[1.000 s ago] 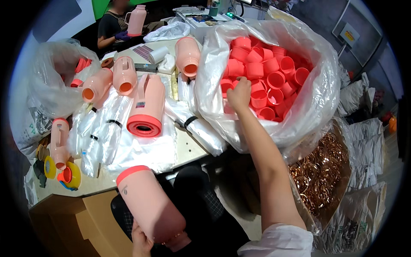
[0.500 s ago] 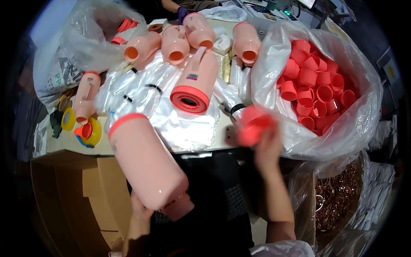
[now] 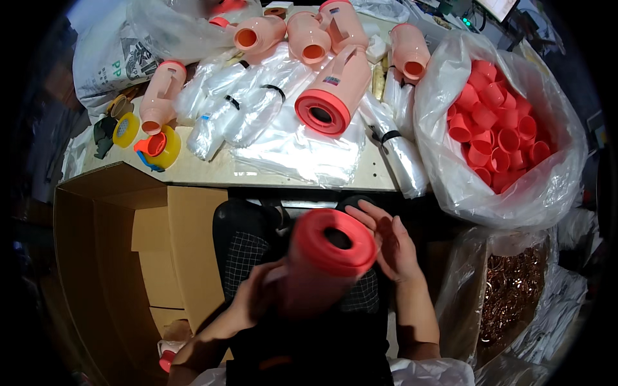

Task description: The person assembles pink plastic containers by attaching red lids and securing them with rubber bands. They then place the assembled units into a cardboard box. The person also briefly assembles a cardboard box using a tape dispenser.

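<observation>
My left hand point(image 3: 254, 299) is wrapped round the side of a pink thermos jug point(image 3: 312, 286), held over my lap. Its red base, with a dark round hole in the middle, faces up; the far end is lost in shadow. My right hand point(image 3: 396, 248) is beside the red rim with its fingers spread and nothing in them. Whether its fingertips touch the rim I cannot tell. On the table ahead lies another pink jug point(image 3: 341, 83), its red base toward me, on flat clear plastic bags point(image 3: 302, 161).
More pink jugs point(image 3: 302, 32) lie at the back. A plastic sack point(image 3: 444, 186) of red cups point(image 3: 496, 122) stands right, above a lined box of brown rings point(image 3: 508, 302). An open carton point(image 3: 193, 257) is at left. Yellow tape rolls point(image 3: 168, 151) sit on the table's left.
The jug has swung right and turned, so its red base now faces up. My right hand has come down beside it; the red cup it held no longer shows. The view has shifted.
</observation>
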The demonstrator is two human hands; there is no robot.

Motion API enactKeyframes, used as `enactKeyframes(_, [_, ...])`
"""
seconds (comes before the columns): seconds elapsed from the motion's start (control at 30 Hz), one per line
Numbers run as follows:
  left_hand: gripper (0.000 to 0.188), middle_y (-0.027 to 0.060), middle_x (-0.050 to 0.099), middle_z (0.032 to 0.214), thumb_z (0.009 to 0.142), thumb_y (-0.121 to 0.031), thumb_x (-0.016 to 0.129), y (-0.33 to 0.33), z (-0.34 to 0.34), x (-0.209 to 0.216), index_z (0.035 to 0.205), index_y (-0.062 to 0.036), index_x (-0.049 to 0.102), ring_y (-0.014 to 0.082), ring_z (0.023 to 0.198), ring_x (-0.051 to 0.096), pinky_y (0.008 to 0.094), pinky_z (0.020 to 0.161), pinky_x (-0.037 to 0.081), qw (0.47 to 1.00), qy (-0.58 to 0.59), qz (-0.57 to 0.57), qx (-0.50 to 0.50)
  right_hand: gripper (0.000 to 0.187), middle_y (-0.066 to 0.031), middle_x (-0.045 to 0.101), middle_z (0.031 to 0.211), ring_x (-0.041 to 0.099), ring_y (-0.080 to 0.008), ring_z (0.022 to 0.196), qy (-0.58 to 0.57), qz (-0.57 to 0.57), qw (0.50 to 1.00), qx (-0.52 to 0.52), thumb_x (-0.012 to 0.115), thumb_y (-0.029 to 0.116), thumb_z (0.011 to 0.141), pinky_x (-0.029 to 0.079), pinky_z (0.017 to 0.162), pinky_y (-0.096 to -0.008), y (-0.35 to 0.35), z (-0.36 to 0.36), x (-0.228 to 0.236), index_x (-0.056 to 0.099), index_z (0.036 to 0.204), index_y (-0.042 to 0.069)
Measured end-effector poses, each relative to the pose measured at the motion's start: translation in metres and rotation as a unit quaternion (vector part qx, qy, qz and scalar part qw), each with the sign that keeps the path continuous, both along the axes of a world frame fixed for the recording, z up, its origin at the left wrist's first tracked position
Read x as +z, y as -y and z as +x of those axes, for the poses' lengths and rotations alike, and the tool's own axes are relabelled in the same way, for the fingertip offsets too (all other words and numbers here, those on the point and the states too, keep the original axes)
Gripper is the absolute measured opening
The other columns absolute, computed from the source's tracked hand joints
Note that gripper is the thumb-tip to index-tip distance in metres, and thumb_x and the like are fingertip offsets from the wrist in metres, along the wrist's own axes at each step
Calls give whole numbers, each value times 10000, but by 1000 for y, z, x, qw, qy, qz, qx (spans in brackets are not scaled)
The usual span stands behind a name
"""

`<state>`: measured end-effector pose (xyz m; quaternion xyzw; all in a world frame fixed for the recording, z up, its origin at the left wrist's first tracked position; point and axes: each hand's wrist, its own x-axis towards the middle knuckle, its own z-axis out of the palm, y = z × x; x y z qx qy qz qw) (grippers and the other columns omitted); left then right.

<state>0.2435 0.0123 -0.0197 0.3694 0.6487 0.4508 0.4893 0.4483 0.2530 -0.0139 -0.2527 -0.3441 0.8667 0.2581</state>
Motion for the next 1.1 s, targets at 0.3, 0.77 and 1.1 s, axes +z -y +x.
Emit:
enactKeyframes(0.3, [140, 112, 569, 749, 829, -139, 732, -209, -63, -48, 830, -27, 648, 329, 815, 587, 406, 774, 482, 909, -371, 190, 25, 1069, -133, 550, 1408, 523, -208, 1302, -55, 118, 986, 107, 930, 155, 674, 379, 1125, -347, -31, -2, -11, 329, 1543, -5])
enactKeyframes(0.77, [230, 30, 639, 793, 1028, -196, 541, -251, -42, -39, 870, -47, 614, 125, 763, 637, 300, 652, 514, 969, 183, 76, 149, 198, -81, 667, 745, 646, -143, 645, 167, 98, 980, -50, 765, 89, 868, 500, 552, -243, -66, -77, -29, 582, 856, 16])
enactKeyframes(1.1, [199, -6, 596, 792, 1034, -170, 551, -191, -3, -32, 886, -50, 607, 71, 732, 538, 256, 677, 457, 977, -97, 181, 64, 123, -76, 691, 911, 614, -104, 824, 52, 244, 968, -31, 712, -16, 868, 493, 712, -242, -52, -58, -30, 676, 985, -9])
